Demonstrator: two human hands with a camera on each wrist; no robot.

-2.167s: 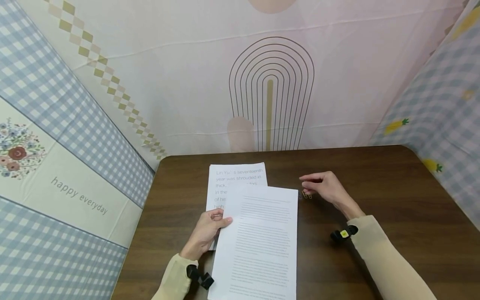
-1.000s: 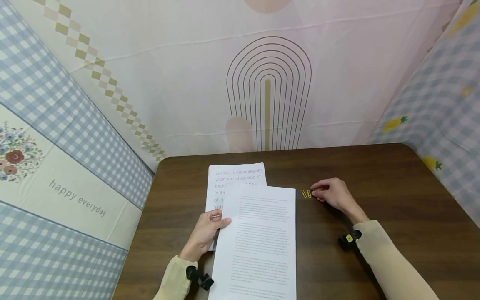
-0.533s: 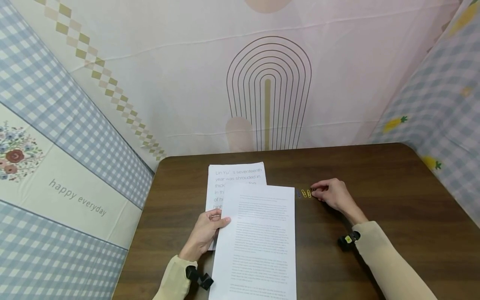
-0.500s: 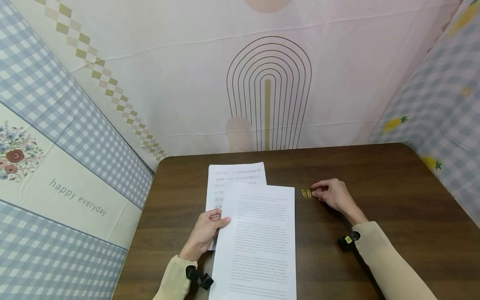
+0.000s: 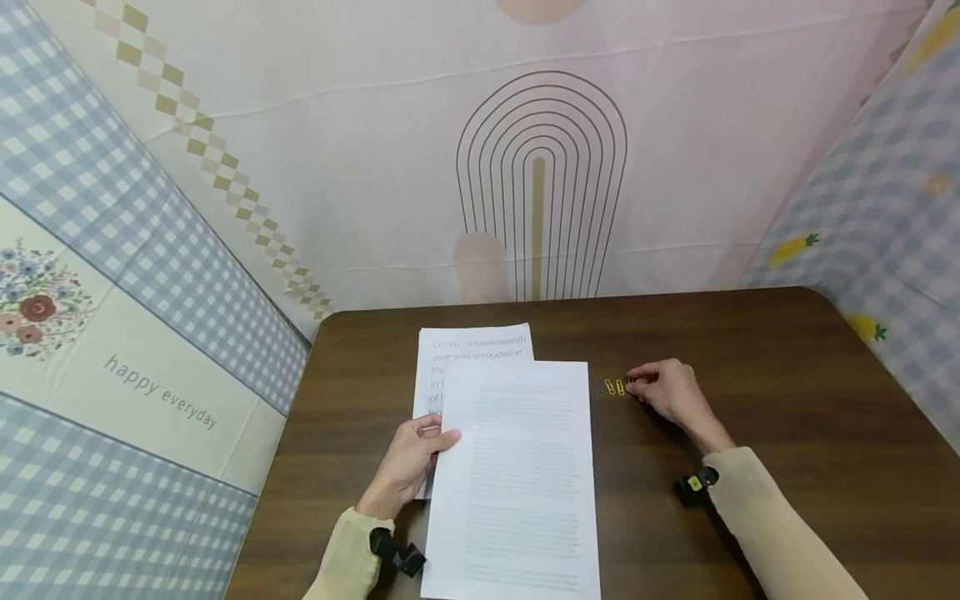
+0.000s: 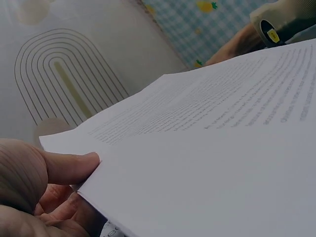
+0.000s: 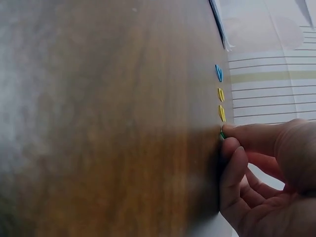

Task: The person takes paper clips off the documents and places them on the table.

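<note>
My left hand (image 5: 408, 462) grips the left edge of a stack of printed paper (image 5: 517, 492), thumb on top and fingers beneath. In the left wrist view the stack (image 6: 197, 173) is raised at a slant above the table. My right hand (image 5: 671, 396) is low at the tabletop, right of a row of paper clips. In the right wrist view its thumb and index finger pinch a green paper clip (image 7: 223, 134), mostly covered by the fingertips. Two yellow paper clips (image 7: 221, 113) and a blue paper clip (image 7: 218, 73) lie in line beside it.
A second pile of large-print paper (image 5: 480, 342) lies on the brown table (image 5: 750, 350), partly covered by the held stack. A patterned cloth (image 5: 675, 167) hangs behind the table, with checked cloth at both sides.
My right hand has moved right and down from over the yellow paper clips to the green one, uncovering the yellow pair. The held stack's top edge has shifted slightly left and up.
</note>
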